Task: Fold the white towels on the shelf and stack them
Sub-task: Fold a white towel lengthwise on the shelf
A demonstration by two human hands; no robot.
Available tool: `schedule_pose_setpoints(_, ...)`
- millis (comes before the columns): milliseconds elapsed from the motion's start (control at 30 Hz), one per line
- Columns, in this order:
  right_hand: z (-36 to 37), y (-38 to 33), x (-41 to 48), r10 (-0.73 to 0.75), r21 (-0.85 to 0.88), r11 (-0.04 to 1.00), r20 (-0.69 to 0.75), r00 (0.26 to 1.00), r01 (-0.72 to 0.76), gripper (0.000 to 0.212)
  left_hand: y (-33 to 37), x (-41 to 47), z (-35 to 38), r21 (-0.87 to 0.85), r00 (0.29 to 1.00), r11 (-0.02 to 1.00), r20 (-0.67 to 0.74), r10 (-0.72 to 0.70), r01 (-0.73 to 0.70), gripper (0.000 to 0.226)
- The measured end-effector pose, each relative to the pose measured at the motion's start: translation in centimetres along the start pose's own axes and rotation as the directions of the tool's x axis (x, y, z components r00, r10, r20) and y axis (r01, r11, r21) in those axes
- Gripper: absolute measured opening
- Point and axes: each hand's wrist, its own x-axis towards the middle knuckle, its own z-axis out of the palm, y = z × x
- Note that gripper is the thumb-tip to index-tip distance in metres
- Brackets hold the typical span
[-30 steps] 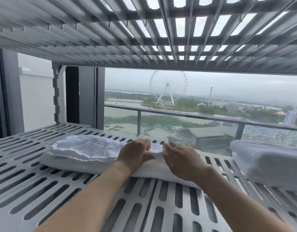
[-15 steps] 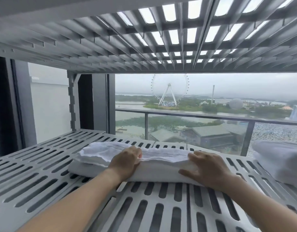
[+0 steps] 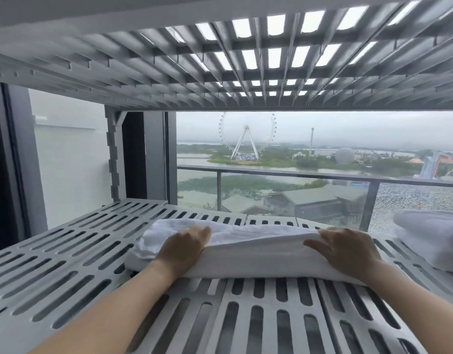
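Both hands lay flat on one white towel (image 3: 258,254) when I checked the feed. The left hand (image 3: 184,249) rested palm down on the towel's nine o'clock end, fingers straight and close together, gripping nothing. The right hand (image 3: 345,251) sat on the three o'clock end, fingers extended and slightly spread, the thumb pointing toward nine o'clock along the front fold; it too was uncurled. The white towel lay folded into a long, thick band across the middle of the slatted grey shelf (image 3: 66,264), its length running from nine to three o'clock, with a looser, rumpled layer showing at the nine o'clock end. A second pile of white towelling (image 3: 430,238) sat at three o'clock by the frame edge, apart from the towel under the hands; I could not tell how many pieces it held. Another slatted shelf (image 3: 220,72) hung overhead at twelve o'clock. Through the glass beyond I saw a balcony railing (image 3: 297,175) and a Ferris wheel (image 3: 247,135).
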Motion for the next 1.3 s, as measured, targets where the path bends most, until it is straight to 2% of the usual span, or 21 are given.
schedule_pose_setpoints(133,0.2,0.0,-0.7,-0.063,0.024,0.997,-0.185,0.981,0.069,0.063,-0.4,-0.7,-0.6,0.042,0.981,0.984,-0.087,0.174,-0.171,0.026)
schedule_pose_setpoints(200,0.1,0.2,-1.0,-0.071,0.042,0.996,-0.212,0.975,0.082,0.057,-0.7,-1.4,-0.4,-0.032,0.966,0.971,-0.121,0.23,-0.235,0.03)
schedule_pose_setpoints(267,0.3,0.2,-1.7,-0.095,0.024,0.994,-0.24,0.966,0.103,0.056,-1.0,-2.2,0.0,-0.127,0.963,0.959,-0.127,0.238,-0.254,0.022)
schedule_pose_setpoints(367,0.5,0.1,-2.6,-0.145,-0.008,0.989,-0.268,0.952,0.148,0.054,-1.4,-2.7,0.3,-0.28,0.979,0.942,-0.137,0.152,-0.185,0.017)
schedule_pose_setpoints(567,0.2,0.1,-2.8,-0.124,0.027,0.991,-0.202,0.971,0.132,0.037,-1.5,-2.4,1.1,-0.415,0.998,0.909,-0.053,0.024,-0.044,0.021)
schedule_pose_setpoints(733,-0.6,-0.1,-2.8,-0.147,0.058,0.987,-0.099,0.984,0.153,0.037,-1.7,-2.3,1.2,-0.41,0.999,0.912,-0.015,0.029,-0.033,0.021)
schedule_pose_setpoints(967,-1.5,-2.8,-2.2,-0.171,0.154,0.974,0.008,0.985,0.168,0.039,-0.1,-2.1,0.9,-0.411,0.999,0.912,-0.048,-0.004,-0.016,0.016)
schedule_pose_setpoints(1100,-1.6,-3.7,-1.9,-0.159,0.203,0.967,0.004,0.987,0.155,0.037,0.9,-1.7,0.7,-0.45,0.998,0.892,-0.017,-0.057,0.043,0.016)
schedule_pose_setpoints(1200,-1.8,-3.7,-1.5,-0.154,0.243,0.957,-0.024,0.988,0.155,0.03,1.1,-1.9,0.8,-0.393,0.997,0.917,-0.007,-0.072,0.064,0.027)
schedule_pose_setpoints(1300,-1.8,-4.3,-0.6,-0.143,0.257,0.954,-0.069,0.987,0.156,0.027,1.2,-2.2,0.5,-0.337,0.994,0.939,-0.05,-0.092,0.07,0.028)
